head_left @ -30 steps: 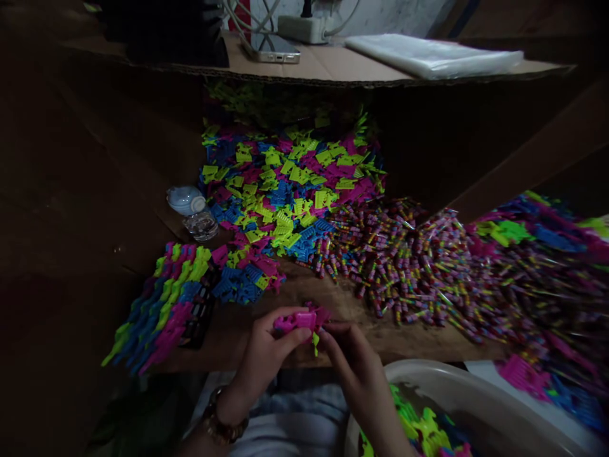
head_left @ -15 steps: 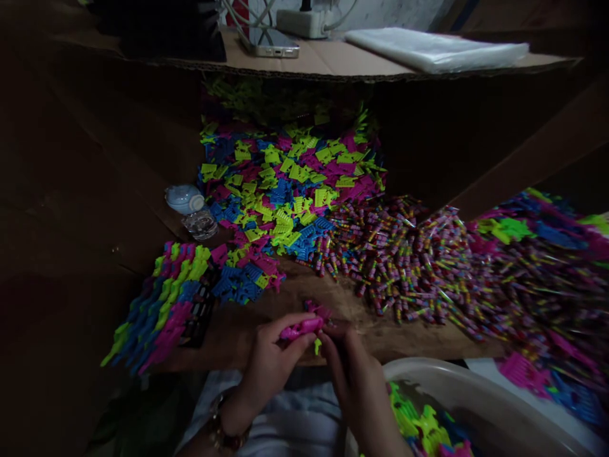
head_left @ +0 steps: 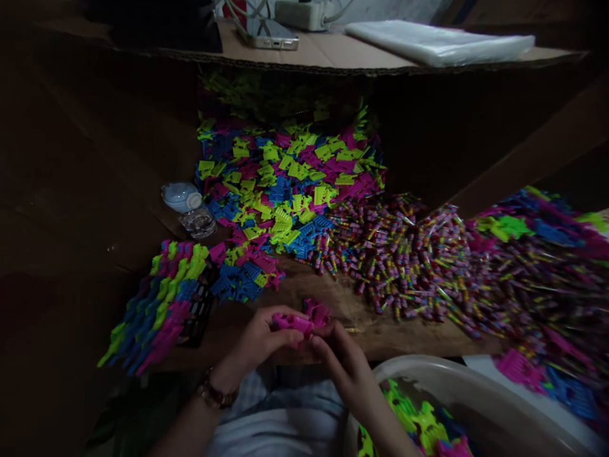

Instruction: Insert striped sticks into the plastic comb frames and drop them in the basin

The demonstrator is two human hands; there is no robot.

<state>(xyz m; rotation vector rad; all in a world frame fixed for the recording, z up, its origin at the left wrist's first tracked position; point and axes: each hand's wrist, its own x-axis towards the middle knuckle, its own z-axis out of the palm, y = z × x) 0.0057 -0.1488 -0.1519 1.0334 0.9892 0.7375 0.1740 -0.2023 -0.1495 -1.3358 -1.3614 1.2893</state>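
Pinched between the thumb and fingers of my left hand (head_left: pixel 261 336) is a pink plastic toy piece (head_left: pixel 291 322), held above the front of the wooden table. The closed fingertips of my right hand (head_left: pixel 340 355) meet its right end; whether they grip the piece itself or something small is hidden. Just behind the fingertips lies another pink plastic piece (head_left: pixel 316 311) on the table. To the left, rows of yellow, blue and pink toy pieces (head_left: pixel 159 304) stand in a black rack (head_left: pixel 198 314).
A heap of flat coloured plastic parts (head_left: pixel 280 171) fills the back. Small striped wrapped sticks (head_left: pixel 409 260) are piled to the right. A pale tub (head_left: pixel 428 362) with toy pieces stands at front right. Overhead is a cardboard shelf (head_left: pixel 328 54) with a phone (head_left: pixel 271 36).
My left hand has shifted slightly left and turned the pink piece, its right end now lower. My right fingers have come against that end. The small yellow-green piece beneath is no longer visible.
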